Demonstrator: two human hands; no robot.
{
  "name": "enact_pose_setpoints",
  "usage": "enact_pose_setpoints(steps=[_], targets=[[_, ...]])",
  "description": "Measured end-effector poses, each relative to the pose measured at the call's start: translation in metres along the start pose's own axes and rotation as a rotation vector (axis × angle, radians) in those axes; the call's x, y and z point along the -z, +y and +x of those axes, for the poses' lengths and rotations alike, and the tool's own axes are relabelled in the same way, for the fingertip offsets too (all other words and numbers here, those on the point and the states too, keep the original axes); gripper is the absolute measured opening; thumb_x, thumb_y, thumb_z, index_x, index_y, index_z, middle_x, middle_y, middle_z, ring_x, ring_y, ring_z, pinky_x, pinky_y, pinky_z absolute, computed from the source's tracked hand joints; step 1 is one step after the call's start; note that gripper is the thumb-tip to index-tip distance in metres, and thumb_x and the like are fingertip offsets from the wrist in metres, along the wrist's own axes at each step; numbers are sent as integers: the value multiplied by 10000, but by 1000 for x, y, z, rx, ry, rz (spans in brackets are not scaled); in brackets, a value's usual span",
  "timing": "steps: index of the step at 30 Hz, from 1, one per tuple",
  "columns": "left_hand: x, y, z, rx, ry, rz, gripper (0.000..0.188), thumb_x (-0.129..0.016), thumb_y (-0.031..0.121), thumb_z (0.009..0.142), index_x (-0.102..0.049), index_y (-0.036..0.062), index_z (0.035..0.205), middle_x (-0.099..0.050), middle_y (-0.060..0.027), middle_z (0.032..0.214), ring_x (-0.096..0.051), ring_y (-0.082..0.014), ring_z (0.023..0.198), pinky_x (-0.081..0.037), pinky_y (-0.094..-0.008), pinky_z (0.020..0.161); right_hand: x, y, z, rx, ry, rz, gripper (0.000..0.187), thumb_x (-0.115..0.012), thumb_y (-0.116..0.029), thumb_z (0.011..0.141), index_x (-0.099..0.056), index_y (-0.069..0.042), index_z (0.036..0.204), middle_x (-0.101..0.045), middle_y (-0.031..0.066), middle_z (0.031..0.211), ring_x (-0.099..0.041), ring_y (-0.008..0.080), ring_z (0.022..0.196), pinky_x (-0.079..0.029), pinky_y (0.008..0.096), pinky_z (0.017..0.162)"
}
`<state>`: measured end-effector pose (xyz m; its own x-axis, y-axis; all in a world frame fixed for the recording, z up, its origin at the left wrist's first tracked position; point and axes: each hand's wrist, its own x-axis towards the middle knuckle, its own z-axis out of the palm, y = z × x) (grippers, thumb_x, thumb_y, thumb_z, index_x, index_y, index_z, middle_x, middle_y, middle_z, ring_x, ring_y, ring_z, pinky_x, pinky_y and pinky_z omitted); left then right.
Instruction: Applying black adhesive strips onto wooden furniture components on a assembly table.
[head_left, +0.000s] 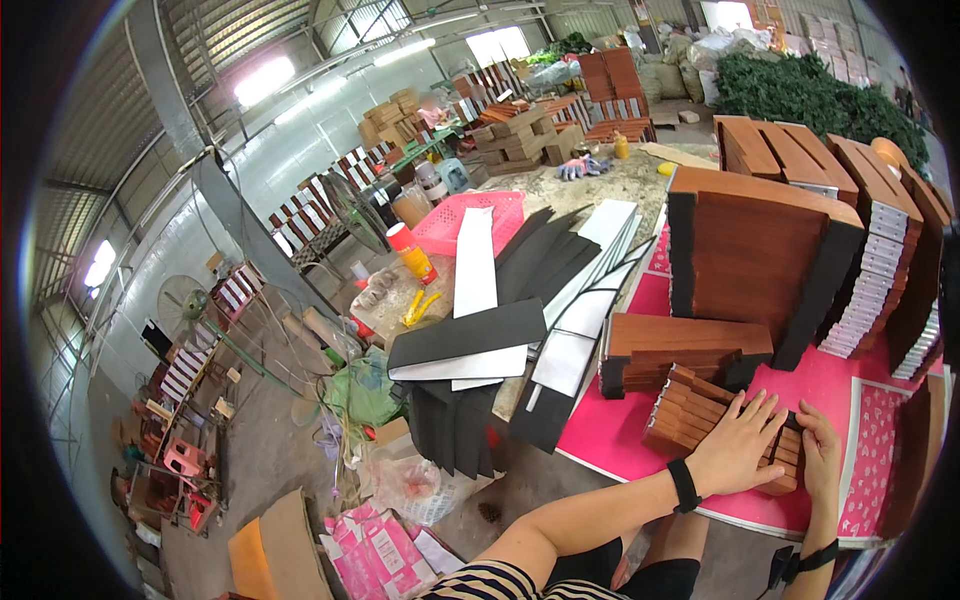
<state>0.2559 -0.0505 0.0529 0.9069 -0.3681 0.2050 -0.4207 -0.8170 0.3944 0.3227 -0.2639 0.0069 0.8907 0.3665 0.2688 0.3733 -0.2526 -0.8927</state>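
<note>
small brown slatted wood piece [700, 415] lies on the pink mat [610, 430] at the near edge of the table, tilted. left hand [738, 447] rests flat on top of it, fingers spread and open, palm down, black wristband [684, 485] on the wrist. right hand [822, 450] presses against its right end, fingers curved along the edge, not closed around it. just behind it, touching or nearly, a second brown slatted block with black foam ends [685, 350]. behind that a large upright brown panel with black foam sides [760, 260]. to the right, a row of stacked brown panels [880, 250]. left of the mat, a pile of black and white foam strips [500, 340], a pink basket [470, 222] and an orange spray can [412, 252] further back.
</note>
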Motion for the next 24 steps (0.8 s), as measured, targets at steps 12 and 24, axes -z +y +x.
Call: enact_pose_setpoints(steps=[12, 24], targets=[[-3, -2, 1, -4, 34, 22, 808, -571, 527, 906, -425, -87, 1410, -373, -299, 1495, -300, -420, 1436, -177, -547, 1196, 1, 13, 0, -19, -21, 135, 379, -455, 55, 918, -635, 39, 1251, -562, 190, 1399, -495, 282, 1336, -322, 363, 1150], [-6, -3, -2, 8, 18, 12, 829, -574, 555, 881, -444, -59, 1424, -368, -274, 1515, -279, -398, 1455, -158, -546, 1203, -7, 29, -4, 52, 12, 42, 380, -448, -72, 1007, -562, 22, 1357, -471, 162, 1494, -408, 284, 1406, -259, 384, 1187]])
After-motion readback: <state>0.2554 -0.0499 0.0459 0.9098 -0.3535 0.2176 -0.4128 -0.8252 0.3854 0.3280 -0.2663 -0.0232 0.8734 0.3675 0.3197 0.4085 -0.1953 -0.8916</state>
